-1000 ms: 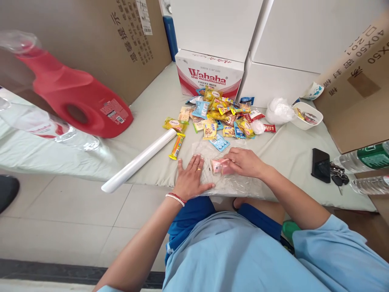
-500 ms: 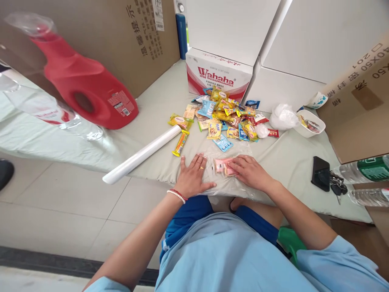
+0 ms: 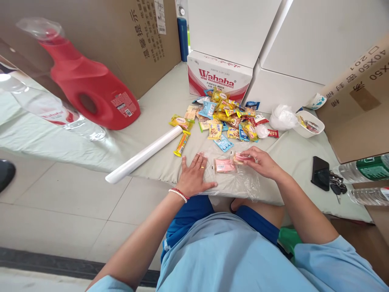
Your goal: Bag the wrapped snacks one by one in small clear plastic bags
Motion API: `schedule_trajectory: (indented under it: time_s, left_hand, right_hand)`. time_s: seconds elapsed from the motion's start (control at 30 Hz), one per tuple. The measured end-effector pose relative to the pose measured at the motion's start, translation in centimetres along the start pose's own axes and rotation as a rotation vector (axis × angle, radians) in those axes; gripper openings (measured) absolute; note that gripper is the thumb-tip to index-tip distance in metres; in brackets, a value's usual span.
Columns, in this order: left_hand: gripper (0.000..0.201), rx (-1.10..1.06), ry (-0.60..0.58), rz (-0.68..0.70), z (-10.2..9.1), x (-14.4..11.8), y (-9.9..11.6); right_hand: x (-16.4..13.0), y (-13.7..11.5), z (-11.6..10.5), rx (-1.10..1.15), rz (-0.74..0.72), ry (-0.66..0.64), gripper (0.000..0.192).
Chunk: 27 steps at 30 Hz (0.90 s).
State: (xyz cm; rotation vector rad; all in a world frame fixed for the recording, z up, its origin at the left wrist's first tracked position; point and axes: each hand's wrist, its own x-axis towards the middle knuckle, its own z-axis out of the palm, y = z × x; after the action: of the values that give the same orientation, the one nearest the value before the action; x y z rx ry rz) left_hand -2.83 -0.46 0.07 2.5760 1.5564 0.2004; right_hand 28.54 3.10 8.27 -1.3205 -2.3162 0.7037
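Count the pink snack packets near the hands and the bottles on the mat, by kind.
Pink snack packets: 2, one flat on the clear plastic sheet at, one pinched in the right hand at.
Red detergent jug: 1.
Clear water bottles: 3.
Total: 6.

Bare cloth lay open right of the right hand (image 3: 261, 162); ahead, the snack pile (image 3: 226, 117) blocked passage.

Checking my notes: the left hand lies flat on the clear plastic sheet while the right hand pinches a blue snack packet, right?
Not quite. In the head view the right hand pinches a pink snack packet, not blue. The left hand does lie flat on the clear plastic sheet.
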Motion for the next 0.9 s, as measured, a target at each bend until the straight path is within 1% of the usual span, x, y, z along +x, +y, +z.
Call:
schedule_trajectory:
  time_s: [0.07, 0.13, 0.23, 0.3, 0.37, 0.53, 0.67, 0.77, 0.83, 0.9]
  left_hand:
    - [0.109, 0.005, -0.004, -0.005, -0.1, 0.0, 0.0]
    - [0.109, 0.014, -0.008, -0.01, -0.2, 0.0, 0.0]
    - [0.107, 0.028, -0.019, -0.01, -0.4, 0.0, 0.0]
    - [0.107, 0.034, -0.026, -0.01, -0.4, 0.1, 0.0]
    - [0.107, 0.038, -0.031, -0.012, -0.4, 0.1, 0.0]
    - [0.108, 0.029, -0.034, -0.011, -0.2, 0.0, 0.0]
    - [0.108, 0.001, -0.034, -0.011, -0.2, 0.1, 0.0]
    - [0.106, -0.056, -0.023, -0.017, -0.5, 0.1, -0.3]
    - [0.094, -0.123, 0.01, 0.007, -0.9, -0.5, -0.8]
    - [0.074, -0.209, 0.033, 0.1, -1.3, -1.4, -1.6]
  right_hand:
    - [0.5, -0.8, 0.6, 0.045, -0.053, 0.026, 0.032]
    - [1.3, -1.8, 2.1, 0.045, -0.115, -0.029, 0.035]
    - [2.6, -3.1, 5.0, -0.119, -0.122, -0.146, 0.044]
    - [3.2, -3.5, 6.6, -0.264, -0.091, -0.177, 0.051]
    - [3.3, -3.6, 7.3, -0.358, -0.075, -0.18, 0.052]
    - [2.6, -3.1, 6.8, -0.391, -0.104, -0.165, 0.043]
    - [2.3, -3.2, 7.2, -0.427, -0.112, -0.128, 0.045]
    - [1.7, -3.5, 7.2, -0.384, -0.116, -0.13, 0.052]
    - [0.5, -3.8, 6.3, -0.301, -0.131, -0.089, 0.06]
    - [-1.7, -4.0, 4.7, -0.18, -0.154, -0.036, 0.066]
